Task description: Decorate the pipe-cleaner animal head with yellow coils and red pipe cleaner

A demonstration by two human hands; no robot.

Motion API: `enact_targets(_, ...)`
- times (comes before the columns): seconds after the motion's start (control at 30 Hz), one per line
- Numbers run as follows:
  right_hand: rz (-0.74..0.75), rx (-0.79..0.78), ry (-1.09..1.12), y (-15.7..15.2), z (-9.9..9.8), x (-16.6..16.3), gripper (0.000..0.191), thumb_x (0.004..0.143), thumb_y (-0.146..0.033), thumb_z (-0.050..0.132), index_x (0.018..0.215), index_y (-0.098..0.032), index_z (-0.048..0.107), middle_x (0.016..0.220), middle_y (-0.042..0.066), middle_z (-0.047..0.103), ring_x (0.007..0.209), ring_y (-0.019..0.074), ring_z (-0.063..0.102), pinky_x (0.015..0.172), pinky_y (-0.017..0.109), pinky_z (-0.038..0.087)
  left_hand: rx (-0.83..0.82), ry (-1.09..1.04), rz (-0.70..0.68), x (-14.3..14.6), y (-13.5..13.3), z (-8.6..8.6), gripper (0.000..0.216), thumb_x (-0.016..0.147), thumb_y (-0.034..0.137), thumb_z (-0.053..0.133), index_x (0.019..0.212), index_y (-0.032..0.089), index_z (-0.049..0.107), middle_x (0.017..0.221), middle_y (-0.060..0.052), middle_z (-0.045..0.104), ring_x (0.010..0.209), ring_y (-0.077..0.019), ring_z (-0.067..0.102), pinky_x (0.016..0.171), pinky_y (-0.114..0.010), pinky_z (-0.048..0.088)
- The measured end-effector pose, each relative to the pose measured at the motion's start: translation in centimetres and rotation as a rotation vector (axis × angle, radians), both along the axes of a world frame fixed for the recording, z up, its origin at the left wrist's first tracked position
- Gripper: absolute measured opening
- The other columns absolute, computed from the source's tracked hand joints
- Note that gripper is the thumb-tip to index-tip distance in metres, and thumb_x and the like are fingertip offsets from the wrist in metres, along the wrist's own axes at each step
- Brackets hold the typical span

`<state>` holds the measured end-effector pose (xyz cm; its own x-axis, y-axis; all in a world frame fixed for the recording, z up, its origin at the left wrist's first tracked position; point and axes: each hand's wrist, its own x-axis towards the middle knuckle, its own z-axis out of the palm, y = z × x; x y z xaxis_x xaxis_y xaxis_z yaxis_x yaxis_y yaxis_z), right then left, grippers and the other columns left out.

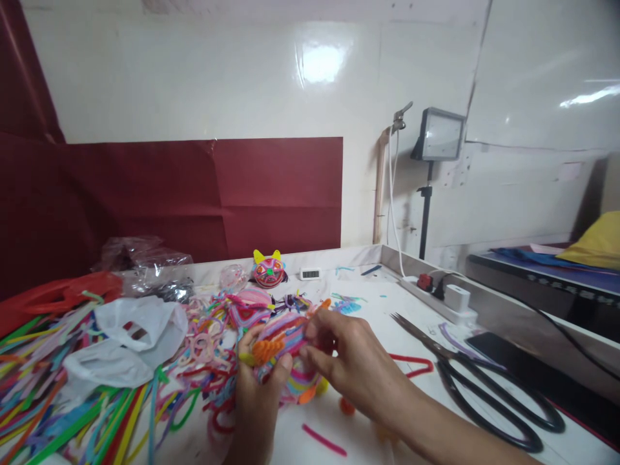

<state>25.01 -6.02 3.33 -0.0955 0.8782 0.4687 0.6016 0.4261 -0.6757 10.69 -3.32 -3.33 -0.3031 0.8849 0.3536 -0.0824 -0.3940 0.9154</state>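
Observation:
A striped, multicoloured pipe-cleaner figure (285, 330) is held between my two hands above the white tabletop. My left hand (264, 381) wraps its left side, thumb on the front beside a coiled orange piece (268, 349). At the upper right of the figure, my right hand (339, 349) pinches with thumb and fingers; what lies between the fingertips is partly hidden. A loose pink pipe cleaner (324, 440) lies below the hands. Bent red pipe cleaners (414, 365) rest right of my right hand, partly behind it.
Large black-handled scissors (455, 358) lie at right, beside a dark phone-like slab (542, 394) and a power strip (455, 310). Heaped pipe cleaners (97, 420) and a white plastic bag (145, 323) fill the left. A finished-looking round animal face (269, 271) and small digital display (310, 274) stand behind.

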Motion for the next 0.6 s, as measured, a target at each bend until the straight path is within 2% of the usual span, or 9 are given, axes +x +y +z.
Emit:
enact_targets(0.2, 0.005, 0.032, 0.066, -0.3, -0.4, 1.0, 0.018, 0.073, -0.003, 0.06, 0.073, -0.02, 0.056, 0.066, -0.003, 0.061, 0.059, 0.0127, 0.056, 0.055, 0.022, 0.041, -0.016, -0.003, 0.01, 0.1, 0.3, -0.2, 0.052, 0.066, 0.033, 0.067, 0.115, 0.021, 0.055, 0.109, -0.007, 0.062, 0.1, -0.0266, 0.06, 0.085, -0.038, 0.049)
enact_targets(0.4, 0.009, 0.119, 0.092, -0.1, -1.3, 1.6, 0.011, 0.076, -0.011, 0.061, 0.072, -0.02, 0.057, 0.066, -0.002, 0.061, 0.059, 0.0134, 0.054, 0.055, 0.023, 0.04, -0.019, -0.032, 0.049, 0.4, 0.6, -0.5, 0.052, 0.064, 0.034, 0.066, 0.114, 0.022, 0.056, 0.105, -0.004, 0.062, 0.096, -0.0237, 0.06, 0.083, -0.034, 0.049)
enact_targets(0.6, -0.026, 0.088, 0.119, 0.2, -1.9, 1.6, 0.01, 0.076, -0.013, 0.062, 0.071, -0.02, 0.057, 0.065, -0.002, 0.059, 0.059, 0.0137, 0.052, 0.056, 0.023, 0.039, -0.032, -0.046, 0.045, 0.2, 1.1, -1.1, 0.057, 0.059, 0.037, 0.068, 0.113, 0.022, 0.057, 0.104, -0.005, 0.063, 0.093, -0.0254, 0.061, 0.082, -0.036, 0.049)
